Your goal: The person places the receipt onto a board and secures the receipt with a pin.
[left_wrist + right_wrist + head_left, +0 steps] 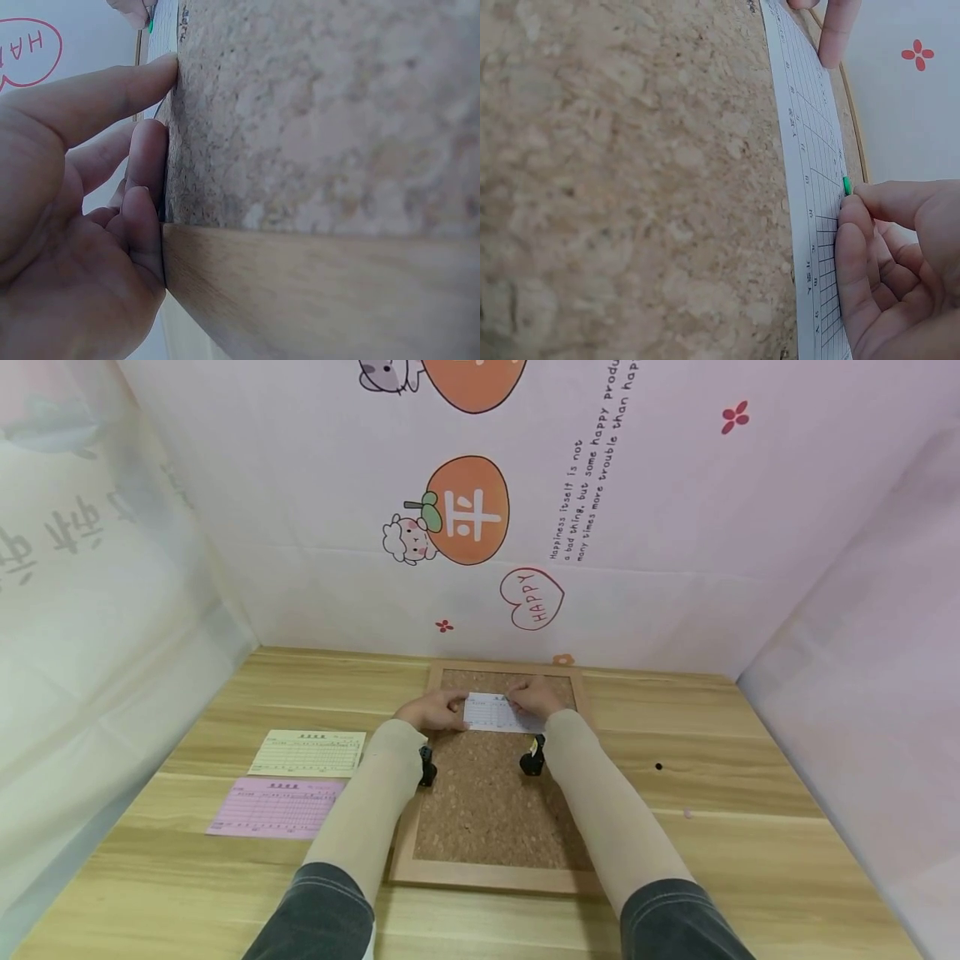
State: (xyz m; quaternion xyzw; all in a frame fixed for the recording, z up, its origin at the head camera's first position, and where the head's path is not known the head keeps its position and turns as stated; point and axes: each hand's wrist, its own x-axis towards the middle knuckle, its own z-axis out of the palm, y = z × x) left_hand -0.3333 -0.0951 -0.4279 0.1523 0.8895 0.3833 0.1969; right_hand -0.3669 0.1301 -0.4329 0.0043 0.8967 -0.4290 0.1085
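A white printed form (489, 713) lies across the upper part of a framed cork board (495, 810). At the form's left end, my left hand (435, 710) touches its edge with the thumb (154, 82) and a fingertip, while other fingers rest against the board's side. Over the form's upper edge, my right hand (536, 697) pinches a small green push pin (847, 185) between thumb and index finger. Most of the pin is hidden by the fingertips, and I cannot tell whether its point is in the cork.
Left of the board, a yellow form (309, 754) and a pink form (273, 808) lie on the wooden table (750, 877). To the right are a small black dot-like thing (658, 767) and a small pinkish one (687, 814). A printed cloth (637, 610) hangs behind.
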